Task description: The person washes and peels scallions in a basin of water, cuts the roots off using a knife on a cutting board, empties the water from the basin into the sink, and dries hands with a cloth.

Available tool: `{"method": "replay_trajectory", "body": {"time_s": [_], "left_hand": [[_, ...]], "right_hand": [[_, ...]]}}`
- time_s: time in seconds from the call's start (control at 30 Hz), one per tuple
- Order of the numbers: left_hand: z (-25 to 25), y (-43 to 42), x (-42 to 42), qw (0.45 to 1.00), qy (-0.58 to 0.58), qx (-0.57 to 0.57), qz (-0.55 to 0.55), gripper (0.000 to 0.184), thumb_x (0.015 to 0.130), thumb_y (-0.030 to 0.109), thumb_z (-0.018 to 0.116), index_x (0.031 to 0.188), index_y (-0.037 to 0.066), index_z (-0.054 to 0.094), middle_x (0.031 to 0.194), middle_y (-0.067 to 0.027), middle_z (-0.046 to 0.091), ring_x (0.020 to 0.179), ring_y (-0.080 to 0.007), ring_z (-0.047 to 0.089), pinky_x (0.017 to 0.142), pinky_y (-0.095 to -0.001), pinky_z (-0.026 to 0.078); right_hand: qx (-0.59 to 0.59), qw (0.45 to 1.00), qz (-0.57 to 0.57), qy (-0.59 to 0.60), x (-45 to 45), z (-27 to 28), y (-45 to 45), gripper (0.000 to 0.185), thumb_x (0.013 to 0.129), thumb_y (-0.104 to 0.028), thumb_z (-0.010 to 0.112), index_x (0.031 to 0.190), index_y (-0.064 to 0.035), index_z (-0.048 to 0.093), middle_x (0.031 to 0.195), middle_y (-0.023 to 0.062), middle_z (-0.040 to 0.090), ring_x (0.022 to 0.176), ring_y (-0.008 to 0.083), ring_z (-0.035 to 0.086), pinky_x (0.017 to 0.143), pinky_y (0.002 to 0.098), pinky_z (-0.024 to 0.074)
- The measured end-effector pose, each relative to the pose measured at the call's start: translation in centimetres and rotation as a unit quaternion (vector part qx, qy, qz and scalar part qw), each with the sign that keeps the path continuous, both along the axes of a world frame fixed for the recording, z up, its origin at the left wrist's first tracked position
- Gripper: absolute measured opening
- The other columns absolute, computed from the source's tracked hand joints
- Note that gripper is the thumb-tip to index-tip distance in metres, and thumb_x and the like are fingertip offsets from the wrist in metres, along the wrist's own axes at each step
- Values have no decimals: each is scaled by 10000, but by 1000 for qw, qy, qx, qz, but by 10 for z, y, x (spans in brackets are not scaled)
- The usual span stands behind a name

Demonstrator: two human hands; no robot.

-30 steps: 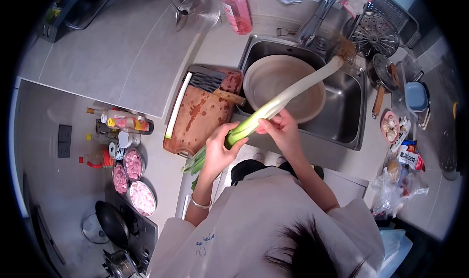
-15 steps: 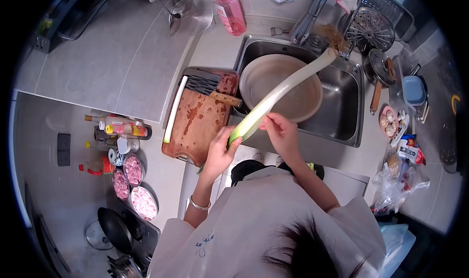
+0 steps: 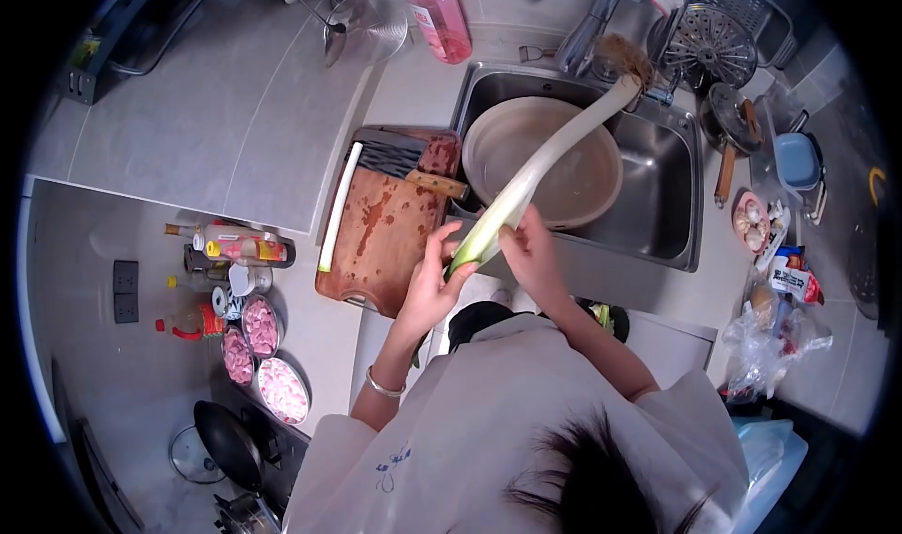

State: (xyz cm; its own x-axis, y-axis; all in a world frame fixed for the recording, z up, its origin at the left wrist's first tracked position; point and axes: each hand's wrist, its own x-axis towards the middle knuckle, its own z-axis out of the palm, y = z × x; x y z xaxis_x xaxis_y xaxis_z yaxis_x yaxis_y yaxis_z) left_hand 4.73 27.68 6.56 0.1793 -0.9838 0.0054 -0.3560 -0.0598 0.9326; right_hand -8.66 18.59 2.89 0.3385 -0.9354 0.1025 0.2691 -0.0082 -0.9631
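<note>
A long green onion (image 3: 548, 159) slants across the view, its brown roots (image 3: 624, 57) up by the faucet and its pale green end low down between my hands. My left hand (image 3: 432, 285) holds the green end, thumb on top and the index finger lifted off it. On the other side of the stalk, my right hand (image 3: 534, 262) has its fingers closed at the edge of an outer layer that stands slightly away; the fingertips are partly hidden. Left of the hands, a trimmed white onion stalk (image 3: 340, 205) and a cleaver (image 3: 390, 158) lie on the wooden cutting board (image 3: 376, 252).
Beyond my hands is the steel sink (image 3: 662, 191) with a large beige basin (image 3: 606, 182) in it. Bowls of cut meat (image 3: 282, 390) and several bottles (image 3: 246, 249) stand at left. On the right counter are a lidded pan (image 3: 728, 125) and a bowl of garlic (image 3: 751, 222).
The onion's root end has shifted slightly left and up. My left index finger has lifted from the stalk. My right hand has moved a little closer along its edge, and the outer layer has parted more.
</note>
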Motion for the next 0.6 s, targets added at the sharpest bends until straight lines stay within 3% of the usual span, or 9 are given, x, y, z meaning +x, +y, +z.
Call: {"method": "replay_trajectory", "body": {"time_s": [0.07, 0.13, 0.27, 0.33, 0.43, 0.53, 0.6], "left_hand": [[-4, -1, 2, 1000, -4, -5, -9, 504, 865, 71, 573, 1294, 54, 308, 975, -102, 592, 879, -156, 558, 769, -269, 434], [-11, -1, 5, 998, 65, -1, -25, 502, 873, 65, 561, 1304, 59, 303, 978, -88, 593, 892, -142, 551, 781, -261, 424], [-10, -1, 10, 977, 202, 43, -60, 503, 890, 63, 535, 1327, 71, 285, 995, -74, 591, 917, -122, 543, 799, -256, 417], [-9, -4, 16, 968, 228, 51, -87, 495, 910, 91, 500, 1344, 66, 263, 1045, -116, 584, 952, -168, 570, 836, -280, 426], [-2, -9, 26, 954, 267, 87, -109, 494, 919, 129, 478, 1353, 55, 256, 1097, -164, 565, 977, -274, 605, 875, -342, 446], [-1, -13, 28, 930, 330, 90, -137, 482, 920, 172, 485, 1343, 57, 284, 1103, -172, 561, 977, -290, 607, 877, -349, 447], [4, -14, 24, 930, 332, 103, -122, 478, 920, 198, 489, 1337, 59, 301, 1095, -158, 561, 966, -240, 596, 859, -344, 456]], "right_hand": [[35, 997, 44, -45, 3, -1, 2, 347, 806, -5, 528, 1148, 7, 469, 975, 86, 605, 861, 103, 597, 685, 243, 484], [68, 992, 81, -68, 4, -1, 2, 362, 802, 21, 509, 1158, 12, 448, 995, 89, 595, 871, 112, 591, 709, 234, 478], [16, 996, 86, 12, 0, -7, -4, 339, 794, 48, 484, 1131, 14, 463, 974, 76, 599, 859, 110, 590, 738, 230, 470], [7, 994, 100, 42, -4, -4, -8, 343, 791, 50, 484, 1131, 17, 463, 976, 77, 600, 854, 103, 588, 735, 236, 473], [26, 990, 139, -23, -10, 1, -14, 340, 787, 34, 505, 1124, 29, 464, 975, 76, 601, 853, 100, 588, 695, 247, 490], [47, 988, 144, -40, -8, 9, -12, 370, 780, 30, 520, 1143, 32, 449, 984, 81, 602, 850, 102, 589, 663, 253, 503], [61, 987, 147, -21, -5, 12, -6, 404, 776, 21, 535, 1167, 33, 433, 989, 85, 605, 845, 109, 595, 659, 252, 508]]}}
